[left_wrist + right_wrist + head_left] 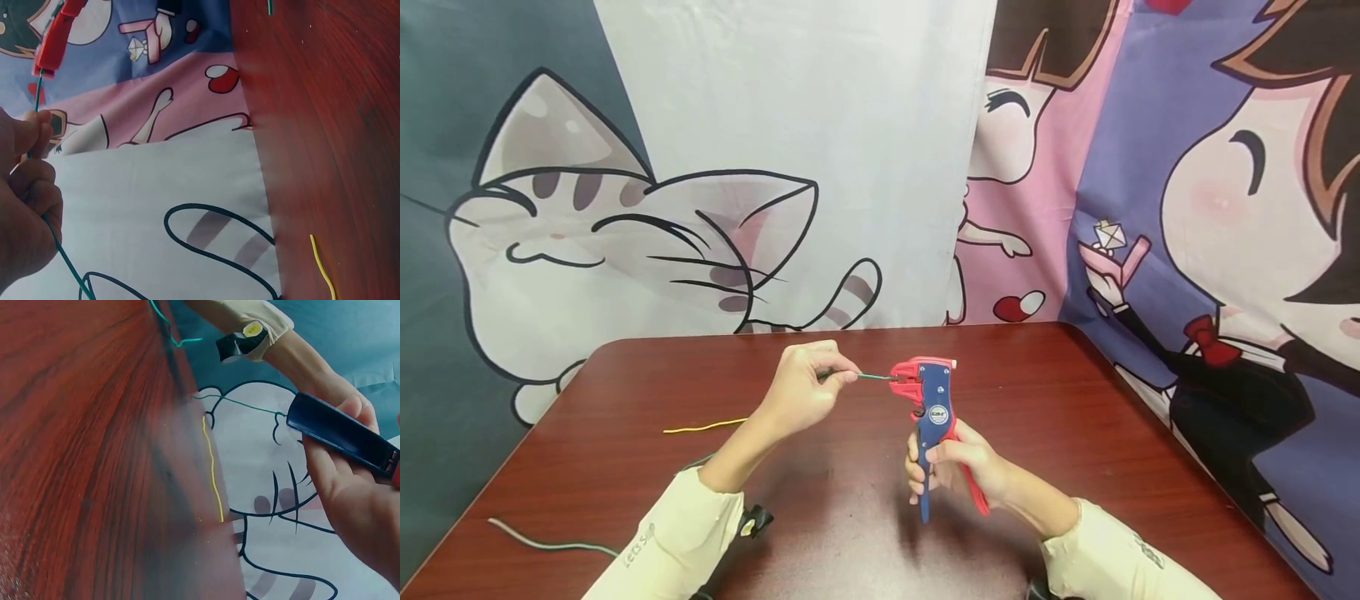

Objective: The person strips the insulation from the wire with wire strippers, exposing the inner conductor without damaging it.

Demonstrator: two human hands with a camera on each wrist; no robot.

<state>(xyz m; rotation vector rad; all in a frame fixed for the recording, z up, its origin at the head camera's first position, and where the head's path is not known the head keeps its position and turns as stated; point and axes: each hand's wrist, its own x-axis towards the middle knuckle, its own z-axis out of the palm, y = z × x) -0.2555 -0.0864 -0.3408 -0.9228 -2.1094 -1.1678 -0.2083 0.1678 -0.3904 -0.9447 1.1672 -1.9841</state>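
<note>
Thumb and fingertips of my left hand [805,387] pinch a thin green wire [872,376] above the table. Its short front end reaches the red jaws of a blue-and-red wire stripper [936,387]; how deep it sits between them I cannot tell. In the left wrist view the rest of the green wire [72,265] trails out below the hand. My right hand [966,467] grips the stripper upright, fingers wrapped round its handles. The right wrist view shows the blue handle [337,434] beside the fingers, with the stripper's head mostly out of frame.
A yellow wire [703,427] lies on the dark red wooden table [850,533], beyond my left forearm. Another green wire [550,546] lies near the table's left side. A cartoon-printed cloth [820,100] hangs behind the table's far edge and along the right.
</note>
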